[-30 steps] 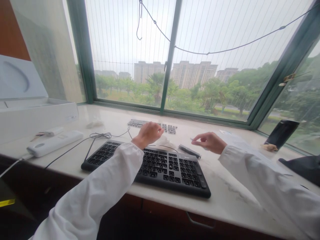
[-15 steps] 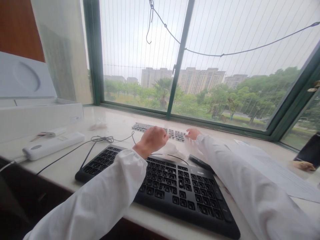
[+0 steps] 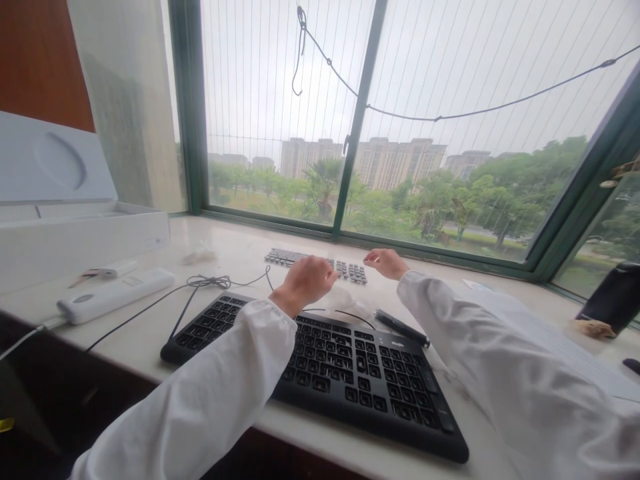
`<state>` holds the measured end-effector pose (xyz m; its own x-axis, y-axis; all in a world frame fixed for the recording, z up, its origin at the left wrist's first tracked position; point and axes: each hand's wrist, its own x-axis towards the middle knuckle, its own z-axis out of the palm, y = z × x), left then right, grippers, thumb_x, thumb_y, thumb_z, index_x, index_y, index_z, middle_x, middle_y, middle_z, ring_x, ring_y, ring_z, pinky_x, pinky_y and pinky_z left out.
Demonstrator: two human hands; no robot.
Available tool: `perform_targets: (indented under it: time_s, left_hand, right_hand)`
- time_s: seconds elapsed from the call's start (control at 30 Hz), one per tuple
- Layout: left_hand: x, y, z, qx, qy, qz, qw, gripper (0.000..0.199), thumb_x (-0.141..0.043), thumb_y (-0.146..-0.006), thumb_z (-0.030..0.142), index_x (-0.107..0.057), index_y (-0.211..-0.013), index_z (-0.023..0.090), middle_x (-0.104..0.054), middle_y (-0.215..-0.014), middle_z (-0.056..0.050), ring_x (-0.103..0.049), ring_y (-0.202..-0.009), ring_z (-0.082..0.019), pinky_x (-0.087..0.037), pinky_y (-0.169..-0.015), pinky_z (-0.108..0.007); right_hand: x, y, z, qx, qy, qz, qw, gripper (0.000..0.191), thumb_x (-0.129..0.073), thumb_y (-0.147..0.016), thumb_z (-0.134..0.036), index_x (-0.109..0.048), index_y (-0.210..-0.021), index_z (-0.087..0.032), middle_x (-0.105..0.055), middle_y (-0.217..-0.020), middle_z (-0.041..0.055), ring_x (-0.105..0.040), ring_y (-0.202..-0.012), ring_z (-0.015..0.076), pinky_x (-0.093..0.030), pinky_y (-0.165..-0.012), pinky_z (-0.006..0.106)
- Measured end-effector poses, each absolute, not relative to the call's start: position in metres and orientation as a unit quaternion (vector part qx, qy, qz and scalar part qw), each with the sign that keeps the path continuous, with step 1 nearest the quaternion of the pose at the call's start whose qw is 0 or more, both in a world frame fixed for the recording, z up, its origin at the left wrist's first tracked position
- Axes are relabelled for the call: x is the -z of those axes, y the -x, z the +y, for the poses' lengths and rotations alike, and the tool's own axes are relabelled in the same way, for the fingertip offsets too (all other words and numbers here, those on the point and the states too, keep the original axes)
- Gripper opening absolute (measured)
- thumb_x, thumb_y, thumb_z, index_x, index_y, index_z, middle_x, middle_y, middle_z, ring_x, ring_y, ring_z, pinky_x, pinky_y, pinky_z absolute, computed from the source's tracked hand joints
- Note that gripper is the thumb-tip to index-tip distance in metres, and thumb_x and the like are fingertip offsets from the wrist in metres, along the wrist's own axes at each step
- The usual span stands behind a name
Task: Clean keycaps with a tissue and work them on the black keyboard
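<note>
A black keyboard (image 3: 380, 407) with its keycaps off lies at the desk's front edge, bare key sockets showing. Beyond it, near the window, loose grey keycaps (image 3: 351, 271) are laid out in rows. My left hand (image 3: 309, 283) is curled above the desk between the keyboard and the rows, hiding part of them. Its fingertips are turned away from view, so what they hold cannot be seen. At the right end of the rows is my right hand (image 3: 387, 263), thumb and fingertips drawn together; anything between them is too small to make out.
A black pen-like tool (image 3: 401, 327) lies behind the keyboard, beside clear plastic (image 3: 350, 300). Paper (image 3: 530, 333) and a dark phone-like object (image 3: 610, 300) are at right. On the left are a bundled cable (image 3: 210, 281), a white power strip (image 3: 117, 295) and an open white box (image 3: 85, 233).
My right hand has lifted slightly and moved a little away from the keycaps, toward the window. The left hand stays curled in about the same place. The view has shifted slightly.
</note>
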<state>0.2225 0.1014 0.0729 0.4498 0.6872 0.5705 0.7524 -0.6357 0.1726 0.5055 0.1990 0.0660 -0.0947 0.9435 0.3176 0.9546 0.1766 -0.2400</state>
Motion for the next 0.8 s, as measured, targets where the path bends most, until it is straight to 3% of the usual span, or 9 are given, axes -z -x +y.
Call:
perform_targets:
  time_s: [0.17,0.33,0.43,0.53,0.67,0.8]
  left_hand:
    - [-0.070,-0.222,0.105,0.369,0.847,-0.382,0.035,0.031,-0.053,-0.093,0.038,-0.074,-0.080,0.019,-0.070,-0.067,-0.006,-0.063,-0.063,-0.018,-0.043,-0.062,-0.027]
    - [-0.070,-0.223,0.099,0.412,0.850,-0.327,0.009,0.020,-0.064,-0.087,0.033,-0.073,-0.103,0.025,-0.075,-0.087,-0.003,-0.069,-0.078,-0.019,-0.048,-0.071,-0.027]
    - [-0.070,-0.224,0.097,0.423,0.857,-0.294,0.002,0.017,-0.065,-0.086,0.029,-0.073,-0.101,0.025,-0.076,-0.092,-0.002,-0.070,-0.085,-0.019,-0.050,-0.077,-0.027]
    - [-0.068,-0.225,0.099,0.431,0.860,-0.272,-0.003,0.012,-0.065,-0.086,0.026,-0.073,-0.095,0.024,-0.076,-0.095,0.000,-0.070,-0.088,-0.018,-0.050,-0.081,-0.027]
    - [-0.065,-0.226,0.103,0.424,0.871,-0.248,-0.021,0.013,-0.064,-0.087,0.025,-0.074,-0.095,0.023,-0.075,-0.097,-0.001,-0.070,-0.090,-0.018,-0.051,-0.081,-0.026]
    - [-0.063,-0.226,0.104,0.406,0.885,-0.226,-0.041,0.017,-0.065,-0.086,0.028,-0.073,-0.101,0.022,-0.075,-0.098,-0.003,-0.070,-0.089,-0.018,-0.052,-0.079,-0.026]
  right_hand:
    - [-0.076,-0.456,0.135,-0.130,0.488,-0.798,0.328,0.023,-0.068,-0.078,-0.036,-0.071,-0.093,-0.018,-0.072,-0.091,0.0066,-0.065,-0.081,0.0169,-0.049,-0.075,0.029]
    - [-0.067,-0.431,0.101,-0.303,0.427,-0.744,0.415,0.042,-0.073,-0.071,-0.048,-0.071,-0.094,-0.013,-0.072,-0.084,0.0075,-0.063,-0.073,0.0154,-0.048,-0.071,0.030]
    - [-0.062,-0.426,0.090,-0.327,0.428,-0.716,0.445,0.049,-0.074,-0.069,-0.051,-0.072,-0.097,-0.011,-0.071,-0.081,0.0065,-0.059,-0.068,0.0131,-0.046,-0.068,0.030]
    - [-0.055,-0.423,0.084,-0.344,0.421,-0.689,0.479,0.048,-0.076,-0.067,-0.048,-0.072,-0.097,-0.012,-0.072,-0.085,0.0073,-0.062,-0.073,0.0144,-0.047,-0.074,0.031]
    - [-0.044,-0.423,0.082,-0.364,0.404,-0.659,0.520,0.046,-0.079,-0.063,-0.046,-0.073,-0.095,-0.013,-0.074,-0.092,0.0084,-0.066,-0.084,0.0183,-0.049,-0.084,0.036]
    - [-0.036,-0.426,0.083,-0.372,0.399,-0.651,0.528,0.044,-0.082,-0.061,-0.043,-0.073,-0.093,-0.015,-0.074,-0.090,0.0079,-0.068,-0.085,0.0201,-0.051,-0.084,0.037]
